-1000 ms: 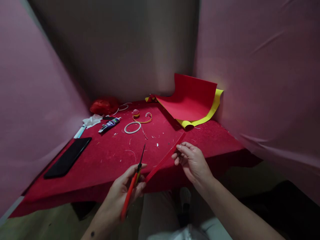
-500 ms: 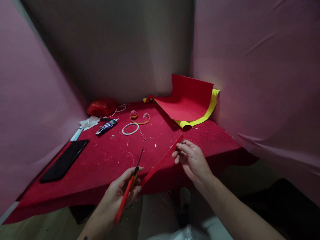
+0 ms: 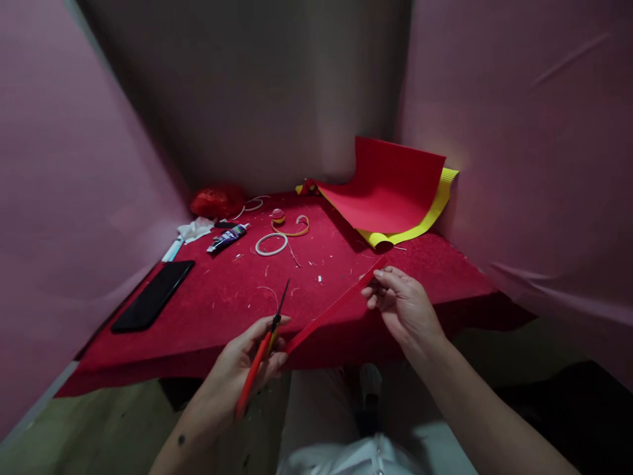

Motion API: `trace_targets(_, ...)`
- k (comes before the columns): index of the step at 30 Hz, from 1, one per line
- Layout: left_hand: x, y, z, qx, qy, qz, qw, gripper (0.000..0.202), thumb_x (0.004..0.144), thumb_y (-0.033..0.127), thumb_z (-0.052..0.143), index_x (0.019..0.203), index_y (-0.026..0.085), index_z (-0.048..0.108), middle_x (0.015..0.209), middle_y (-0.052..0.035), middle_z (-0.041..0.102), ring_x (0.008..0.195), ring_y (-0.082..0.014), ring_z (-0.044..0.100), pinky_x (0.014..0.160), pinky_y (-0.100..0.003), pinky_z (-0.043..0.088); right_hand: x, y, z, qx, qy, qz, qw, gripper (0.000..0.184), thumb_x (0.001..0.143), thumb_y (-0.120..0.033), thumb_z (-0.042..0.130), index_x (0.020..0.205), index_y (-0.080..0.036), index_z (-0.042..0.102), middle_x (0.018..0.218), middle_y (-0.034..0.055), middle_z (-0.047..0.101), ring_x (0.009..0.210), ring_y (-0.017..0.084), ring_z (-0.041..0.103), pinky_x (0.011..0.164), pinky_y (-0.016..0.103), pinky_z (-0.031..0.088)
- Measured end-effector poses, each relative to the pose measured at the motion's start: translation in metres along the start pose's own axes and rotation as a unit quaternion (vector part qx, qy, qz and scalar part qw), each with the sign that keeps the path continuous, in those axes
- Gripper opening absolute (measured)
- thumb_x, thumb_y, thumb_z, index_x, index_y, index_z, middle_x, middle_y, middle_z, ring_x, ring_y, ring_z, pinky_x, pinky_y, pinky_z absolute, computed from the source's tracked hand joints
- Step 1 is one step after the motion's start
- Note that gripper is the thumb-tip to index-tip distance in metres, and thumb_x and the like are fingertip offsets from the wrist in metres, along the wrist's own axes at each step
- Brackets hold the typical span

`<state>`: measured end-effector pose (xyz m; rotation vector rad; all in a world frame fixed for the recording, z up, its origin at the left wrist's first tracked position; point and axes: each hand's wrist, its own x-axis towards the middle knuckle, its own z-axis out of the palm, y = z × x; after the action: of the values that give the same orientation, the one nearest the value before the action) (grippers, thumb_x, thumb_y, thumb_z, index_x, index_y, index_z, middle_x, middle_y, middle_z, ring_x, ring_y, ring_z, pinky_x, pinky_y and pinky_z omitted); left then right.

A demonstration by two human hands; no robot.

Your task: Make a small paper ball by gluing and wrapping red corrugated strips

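My left hand [image 3: 250,359] is closed around scissors [image 3: 257,366] with red-orange handles, their dark blades pointing up and away. A narrow strip of red corrugated paper [image 3: 336,305] stretches between my hands over the table's front edge. Its lower end meets the fingers of my left hand, beside the scissors. Near its upper end, my right hand [image 3: 403,303] pinches the strip between thumb and fingers. Farther back on the table lie a white ring [image 3: 271,244] and a thin yellow strip [image 3: 297,233] beside a small red-and-yellow coil [image 3: 277,216].
A curled red sheet [image 3: 390,191] rests over a yellow corrugated sheet [image 3: 425,227] at the back right. On the left are a black phone [image 3: 153,297], a glue tube [image 3: 228,237], crumpled tissue [image 3: 196,229] and a red plastic bag [image 3: 217,201]. Paper scraps dot the red tablecloth [image 3: 222,297].
The whole view has shifted, so the table and hands appear farther right and slightly higher. Both hands keep their hold on the scissors and the red strip.
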<state>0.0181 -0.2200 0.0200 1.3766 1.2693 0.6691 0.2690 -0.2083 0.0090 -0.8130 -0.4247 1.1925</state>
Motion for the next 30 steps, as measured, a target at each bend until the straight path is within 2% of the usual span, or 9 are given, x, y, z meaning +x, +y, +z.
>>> trace_targets(5, -0.007, 0.004, -0.007, -0.003, 0.034, -0.001, 0.999, 0.057, 0.063, 0.041, 0.076, 0.113, 0.021, 0.058, 0.083, -0.0027, 0.059, 0.059, -0.012, 0.055, 0.049, -0.021, 0.045, 0.005, -0.002, -0.007, 0.003, 0.018, -0.014, 1.0, 0.019, 0.058, -0.016, 0.075, 0.064, -0.015, 0.057, 0.053, -0.0026, 0.061, 0.047, 0.013, 0.063, 0.035, 0.017, 0.045)
trace_targets(15, -0.012, 0.01, -0.023, 0.053, 0.087, 0.054, 0.993, 0.049, 0.064, 0.037, 0.073, 0.108, 0.021, 0.061, 0.08, -0.0019, 0.06, 0.064, -0.0134, 0.058, 0.049, -0.018, 0.045, 0.006, -0.003, -0.01, 0.016, 0.043, 0.001, 0.999, 0.019, 0.056, -0.015, 0.074, 0.064, -0.016, 0.057, 0.051, -0.002, 0.061, 0.046, 0.014, 0.062, 0.035, 0.017, 0.044)
trace_targets(19, -0.014, 0.012, -0.032, 0.052, 0.097, 0.066, 0.992, 0.046, 0.065, 0.034, 0.073, 0.108, 0.022, 0.061, 0.08, 0.0002, 0.059, 0.068, -0.0119, 0.058, 0.054, -0.016, 0.047, 0.006, -0.005, -0.009, 0.027, 0.065, 0.007, 0.998, 0.02, 0.054, -0.014, 0.075, 0.064, -0.014, 0.059, 0.052, -0.001, 0.063, 0.047, 0.013, 0.062, 0.036, 0.017, 0.045)
trace_targets(24, -0.014, 0.014, -0.04, 0.055, 0.112, 0.077, 0.989, 0.047, 0.064, 0.03, 0.073, 0.108, 0.022, 0.06, 0.081, -0.0005, 0.059, 0.071, -0.0139, 0.059, 0.059, -0.02, 0.049, 0.007, -0.005, -0.01, 0.044, 0.088, 0.011, 0.995, 0.021, 0.051, -0.012, 0.076, 0.064, -0.013, 0.059, 0.052, -0.0015, 0.063, 0.047, 0.013, 0.063, 0.036, 0.017, 0.045)
trace_targets(30, -0.004, 0.016, -0.048, 0.028, 0.114, 0.061, 0.991, 0.055, 0.059, 0.029, 0.074, 0.11, 0.02, 0.055, 0.084, -0.0004, 0.058, 0.076, -0.0144, 0.059, 0.065, -0.022, 0.05, 0.012, -0.003, -0.013, 0.063, 0.096, 0.008, 0.993, 0.023, 0.049, -0.011, 0.077, 0.064, -0.014, 0.059, 0.053, -0.0023, 0.063, 0.047, 0.014, 0.063, 0.037, 0.017, 0.046)
